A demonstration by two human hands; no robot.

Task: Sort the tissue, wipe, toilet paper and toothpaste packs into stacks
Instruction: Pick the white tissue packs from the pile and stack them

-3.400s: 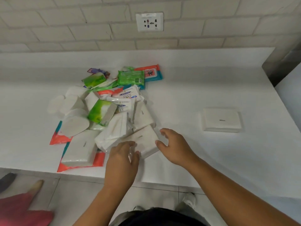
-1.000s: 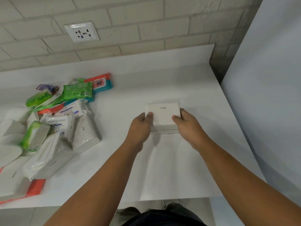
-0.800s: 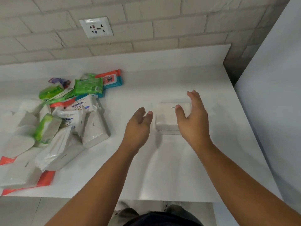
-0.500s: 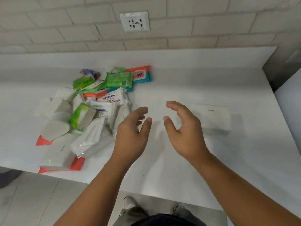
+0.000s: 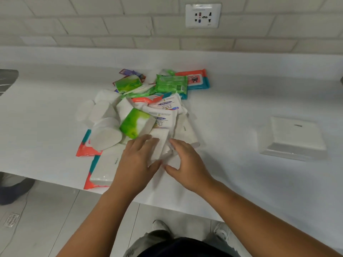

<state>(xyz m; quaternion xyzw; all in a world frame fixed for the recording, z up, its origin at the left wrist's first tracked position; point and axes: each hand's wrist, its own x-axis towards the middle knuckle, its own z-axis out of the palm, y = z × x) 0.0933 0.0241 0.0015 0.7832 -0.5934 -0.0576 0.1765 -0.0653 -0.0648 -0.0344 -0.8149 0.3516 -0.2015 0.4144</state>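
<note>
A mixed pile lies on the white counter (image 5: 232,175): white toilet paper rolls (image 5: 105,137), a green-and-white tissue pack (image 5: 136,122), Dove wipe packs (image 5: 164,115), a green wipe pack (image 5: 170,83) and an orange-teal wipe pack (image 5: 197,78). At the pile's near edge lies a white tissue pack (image 5: 161,143). My left hand (image 5: 136,164) rests its fingers on the pack's left side. My right hand (image 5: 187,164) touches its right edge, and both thumbs meet under it. A stack of two white tissue packs (image 5: 294,140) sits apart on the right.
Another white pack (image 5: 108,164) lies on orange-teal packs by the counter's front edge. A wall socket (image 5: 203,15) is on the brick wall. Below the edge I see the tiled floor, a floor drain (image 5: 11,219) and another person's shoe (image 5: 14,190).
My hands let go of the white pack laid on the right stack, swung left to the pile and closed around another white pack. The view turned left with them.
</note>
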